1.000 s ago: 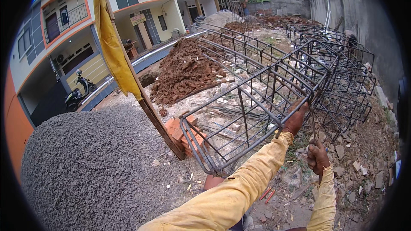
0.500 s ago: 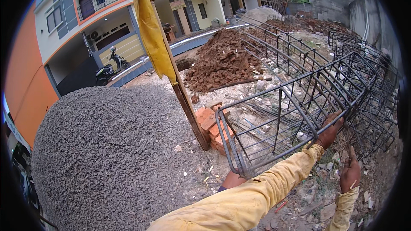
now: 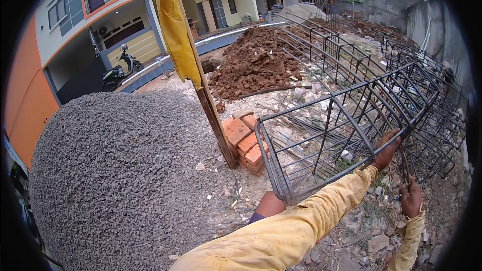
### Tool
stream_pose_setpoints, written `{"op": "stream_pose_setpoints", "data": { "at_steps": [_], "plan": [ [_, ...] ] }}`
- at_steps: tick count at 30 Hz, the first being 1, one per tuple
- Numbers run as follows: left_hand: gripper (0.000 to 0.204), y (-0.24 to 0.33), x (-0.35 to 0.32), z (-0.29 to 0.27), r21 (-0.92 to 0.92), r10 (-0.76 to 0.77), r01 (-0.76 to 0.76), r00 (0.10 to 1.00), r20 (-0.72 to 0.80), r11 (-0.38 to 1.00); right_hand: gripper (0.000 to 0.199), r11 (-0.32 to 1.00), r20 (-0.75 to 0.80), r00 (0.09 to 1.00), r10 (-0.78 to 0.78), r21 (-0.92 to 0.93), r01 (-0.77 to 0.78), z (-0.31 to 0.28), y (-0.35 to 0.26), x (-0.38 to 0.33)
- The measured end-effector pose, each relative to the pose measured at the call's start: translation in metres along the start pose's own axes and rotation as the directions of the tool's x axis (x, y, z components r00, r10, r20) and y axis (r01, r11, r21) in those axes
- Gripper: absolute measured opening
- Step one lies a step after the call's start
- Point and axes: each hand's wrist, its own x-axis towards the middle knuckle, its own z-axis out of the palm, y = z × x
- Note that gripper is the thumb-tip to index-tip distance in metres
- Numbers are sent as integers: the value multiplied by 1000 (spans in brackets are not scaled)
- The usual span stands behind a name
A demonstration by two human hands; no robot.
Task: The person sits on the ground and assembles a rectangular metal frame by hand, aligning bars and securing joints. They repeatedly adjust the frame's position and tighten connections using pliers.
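A long dark steel rebar cage (image 3: 329, 115) of straight bars and bent stirrups stretches from the middle of the view to the far background. My left hand (image 3: 385, 151) is closed around its lower near bar, close to a stirrup corner. Below and right of it, my right hand (image 3: 411, 199) is closed on the lower end of slim dark pincers (image 3: 404, 163), whose tip reaches up toward the cage bars and is hard to make out among them. My bare knee (image 3: 271, 204) shows under the cage's near end corner.
A big grey gravel heap (image 3: 115, 170) fills the left. Beside a wooden post (image 3: 213, 120) with yellow cloth (image 3: 175, 35) stands a stack of orange bricks (image 3: 246, 143). Red soil (image 3: 256, 62) lies behind. More rebar cages run along the right wall (image 3: 437, 30). A motorbike (image 3: 120, 70) is parked by the houses.
My view has shifted slightly, so the bricks and gravel look higher. The right hand has risen a little, its fingers more curled around the pincers. The left hand keeps its hold on the cage.
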Motion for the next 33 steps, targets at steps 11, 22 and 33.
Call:
{"op": "stream_pose_setpoints", "data": {
  "at_steps": [11,22,33],
  "plan": [
    [41,16,2,15,-287,-208,220,975,73,932,55,574,507,807,304,578,-580,2,-44,-75],
    [39,15,-1,8,-349,-449,464,884,129,814,53,958,38,966,254,131,-257,-77,-61,-36],
    [32,12,1,0,-372,-376,379,923,85,847,70,655,18,985,172,-749,-100,-76,-104,12]
  ]
}}
